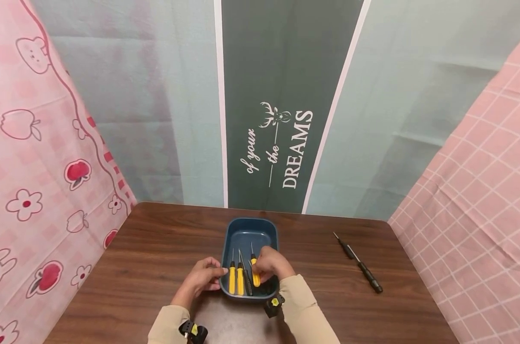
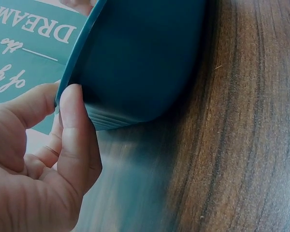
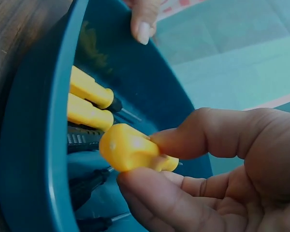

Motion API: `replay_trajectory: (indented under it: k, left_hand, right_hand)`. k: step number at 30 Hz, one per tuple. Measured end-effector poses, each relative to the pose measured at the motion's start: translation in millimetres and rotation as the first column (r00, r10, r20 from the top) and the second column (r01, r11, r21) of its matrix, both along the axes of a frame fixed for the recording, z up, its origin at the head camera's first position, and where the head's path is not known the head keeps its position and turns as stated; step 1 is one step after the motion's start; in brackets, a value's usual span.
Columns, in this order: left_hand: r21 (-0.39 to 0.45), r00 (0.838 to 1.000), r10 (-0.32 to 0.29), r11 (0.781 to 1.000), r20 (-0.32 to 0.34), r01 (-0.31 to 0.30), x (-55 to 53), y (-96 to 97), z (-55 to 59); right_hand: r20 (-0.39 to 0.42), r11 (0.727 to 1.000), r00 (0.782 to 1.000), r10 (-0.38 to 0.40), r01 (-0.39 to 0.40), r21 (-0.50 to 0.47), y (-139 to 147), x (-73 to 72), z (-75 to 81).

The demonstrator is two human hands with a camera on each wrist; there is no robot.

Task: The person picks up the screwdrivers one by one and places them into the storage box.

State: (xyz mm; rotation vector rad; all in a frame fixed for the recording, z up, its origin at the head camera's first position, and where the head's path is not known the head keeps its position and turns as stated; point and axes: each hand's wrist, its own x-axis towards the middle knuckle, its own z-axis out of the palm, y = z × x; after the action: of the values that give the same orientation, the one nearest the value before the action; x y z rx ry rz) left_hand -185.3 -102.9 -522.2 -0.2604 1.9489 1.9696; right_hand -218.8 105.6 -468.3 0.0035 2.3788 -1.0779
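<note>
A deep blue plastic bin (image 1: 252,220) sits near the middle of the table. My left hand (image 1: 205,277) pinches its left rim, thumb on one side and fingers on the other in the left wrist view. Between thumb and fingers of my right hand (image 1: 272,263) is the yellow handle of a screwdriver (image 3: 128,147), held inside the bin with its shaft pointing away. Two more yellow-handled screwdrivers (image 1: 232,281) lie side by side at the bin's near left. Beside them is a black ridged handle (image 3: 84,140), and other dark handles (image 3: 89,187) show in the right wrist view.
On the brown wooden table (image 1: 165,239), a long black screwdriver (image 1: 365,272) lies at an angle to the right of the bin. A printed green curtain (image 1: 285,71) hangs behind the table, and pink patterned cloths (image 1: 483,167) flank both sides.
</note>
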Motion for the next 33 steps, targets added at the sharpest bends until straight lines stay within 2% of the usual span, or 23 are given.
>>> replay_trajectory:
  k: [7, 13, 18, 23, 28, 31, 33]
  left_hand:
    - [0.007, 1.000, 0.000, 1.000, 0.001, 0.000, -1.2, -0.5, -0.6]
    - [0.022, 1.000, 0.002, 1.000, 0.006, -0.003, -1.6, -0.2, 0.6]
    - [0.029, 1.000, 0.013, 1.000, -0.002, -0.013, -0.6, 0.1, 0.3]
    - [0.034, 1.000, 0.008, 0.999, 0.003, -0.008, -1.3, -0.6, -1.0]
    - [0.039, 1.000, 0.008, 0.999, 0.004, -0.008, -2.0, -1.1, -1.6]
    - [0.037, 1.000, 0.006, 0.999, 0.003, -0.006, -1.9, -1.1, -1.5]
    - [0.036, 1.000, 0.003, 0.999, 0.002, -0.003, -1.5, -1.2, -1.4]
  right_hand:
    - [0.068, 0.999, 0.996, -0.049, 0.047, 0.026, -2, -10.1, -7.3]
    - [0.102, 0.999, 0.994, -0.031, 0.028, 0.031, -3, -11.1, -11.3]
    - [0.064, 1.000, 0.998, 0.001, -0.001, 0.012, -4, -7.3, -13.9]
    - [0.044, 1.000, 0.999, -0.003, 0.003, -0.009, -4, -5.6, -12.9]
    - [0.025, 1.000, 1.000, 0.006, -0.007, 0.010, -4, -4.8, -9.1]
    - [-0.015, 0.997, 0.998, 0.062, -0.061, 0.045, -5, -3.4, -5.3]
    - [-0.067, 0.987, 0.989, 0.135, -0.128, 0.097, -5, -1.9, -1.1]
